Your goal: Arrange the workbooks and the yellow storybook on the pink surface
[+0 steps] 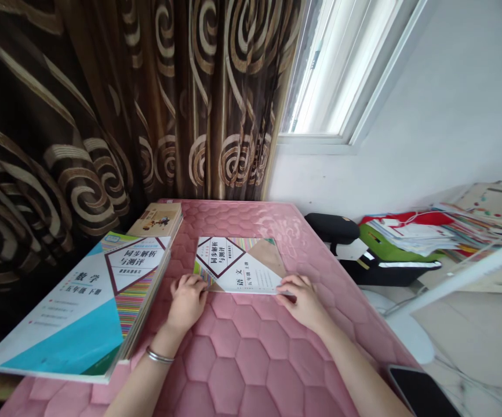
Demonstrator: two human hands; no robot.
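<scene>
I'm counting one left hand point(186, 300), one right hand point(302, 298): two altogether.
On the pink quilt point(246, 353), three book covers are facing up: one smaller workbook point(236, 267), one larger workbook point(72, 313) and one brown book point(151, 220); the books beneath point(140, 315) are lying too close for counting. One dark-screened device point(420, 391), one window point(338, 63) and one curtain point(190, 98) are also showing.
</scene>
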